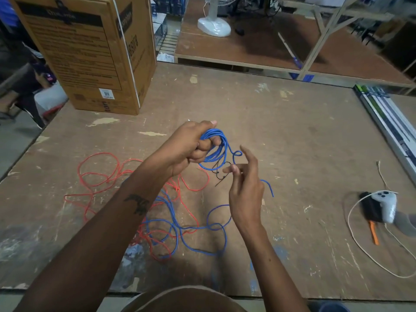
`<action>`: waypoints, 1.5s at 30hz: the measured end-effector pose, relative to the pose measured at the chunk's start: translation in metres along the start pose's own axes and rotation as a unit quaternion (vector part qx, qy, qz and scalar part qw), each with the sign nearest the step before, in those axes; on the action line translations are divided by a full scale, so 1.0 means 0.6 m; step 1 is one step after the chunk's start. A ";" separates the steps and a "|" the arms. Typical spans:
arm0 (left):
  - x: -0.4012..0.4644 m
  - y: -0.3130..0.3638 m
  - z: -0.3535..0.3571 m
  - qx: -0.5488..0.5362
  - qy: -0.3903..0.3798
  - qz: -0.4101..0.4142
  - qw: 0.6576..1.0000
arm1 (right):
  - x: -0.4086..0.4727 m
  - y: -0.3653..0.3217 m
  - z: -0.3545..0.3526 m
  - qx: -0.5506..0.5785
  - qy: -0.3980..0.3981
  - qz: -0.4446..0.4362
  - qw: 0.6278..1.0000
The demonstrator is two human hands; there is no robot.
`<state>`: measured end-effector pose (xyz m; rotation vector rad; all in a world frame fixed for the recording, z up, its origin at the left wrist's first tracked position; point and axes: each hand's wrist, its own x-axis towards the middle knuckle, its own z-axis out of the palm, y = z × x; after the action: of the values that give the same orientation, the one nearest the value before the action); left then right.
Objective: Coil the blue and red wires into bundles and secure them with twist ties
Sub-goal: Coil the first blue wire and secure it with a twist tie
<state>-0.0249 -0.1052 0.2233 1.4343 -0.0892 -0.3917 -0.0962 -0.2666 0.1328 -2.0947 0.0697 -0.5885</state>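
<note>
The person stands at a worn wooden bench (292, 131) and holds both hands above it. The left hand (191, 147) is clenched around a small coil of blue wire (216, 145), several loops gathered together and hanging down from the fist. The right hand (245, 188) is just beside it, a little lower and nearer to the person, with the fingers loosely spread. The blue wire passes from the coil behind this hand, but I cannot tell if the hand really pinches it.

Between the two hands, just under the coil, lies a thin black twist tie (221, 174) on the bench; the right hand is the nearer one to it.

The rest of the blue wire runs from the coil down toward the person and lies in loose curls on the bench, mixed with the red wire (101, 172), which is spread to the left and not coiled at all.

I judge the blue coil is only partly wound, so much wire must be drawn up from below before tying.
</note>
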 end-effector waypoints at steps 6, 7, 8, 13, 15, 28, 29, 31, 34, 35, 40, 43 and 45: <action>0.020 -0.006 -0.016 0.296 0.060 0.113 0.947 | -0.016 -0.008 -0.006 0.091 -0.089 0.077 0.989; 0.024 -0.012 -0.020 0.384 0.083 0.139 0.909 | -0.011 -0.010 -0.012 0.142 -0.113 0.118 0.976; 0.028 -0.021 -0.025 0.470 0.112 0.169 0.859 | -0.006 -0.015 -0.019 0.203 -0.133 0.156 0.957; 0.037 -0.109 -0.049 0.686 0.131 0.343 0.628 | 0.034 -0.032 -0.064 0.450 -0.178 0.233 0.843; 0.030 -0.142 -0.046 0.685 0.130 0.431 0.573 | 0.054 -0.027 -0.074 0.508 -0.171 0.258 0.804; -0.029 -0.148 -0.039 0.641 0.003 0.503 0.579 | 0.120 0.021 -0.081 -0.183 -0.106 0.025 0.977; -0.034 -0.143 -0.039 0.638 -0.021 0.505 0.581 | 0.120 0.020 -0.078 -0.207 -0.133 0.022 0.969; -0.042 -0.130 -0.038 0.618 -0.042 0.502 0.603 | 0.121 0.018 -0.076 -0.232 -0.211 0.038 0.949; -0.051 -0.105 -0.035 0.536 -0.028 0.462 0.706 | 0.129 0.019 -0.077 -0.220 -0.373 0.093 0.897; -0.053 -0.098 -0.031 0.489 -0.023 0.433 0.757 | 0.130 0.024 -0.075 -0.203 -0.410 0.096 0.884; -0.049 -0.071 -0.013 0.123 -0.041 0.166 0.978 | 0.119 0.055 -0.068 -0.079 -0.398 0.046 0.913; -0.036 -0.062 -0.005 0.014 -0.037 0.083 0.996 | 0.097 0.062 -0.073 -0.008 -0.330 0.019 0.944; -0.028 -0.060 -0.009 -0.044 -0.024 0.043 0.998 | 0.079 0.059 -0.077 0.046 -0.304 -0.013 0.952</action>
<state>-0.0467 -0.0981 0.1902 1.3301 -0.1696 -0.3550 -0.0681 -0.3354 0.1438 -2.0995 -0.3311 0.0576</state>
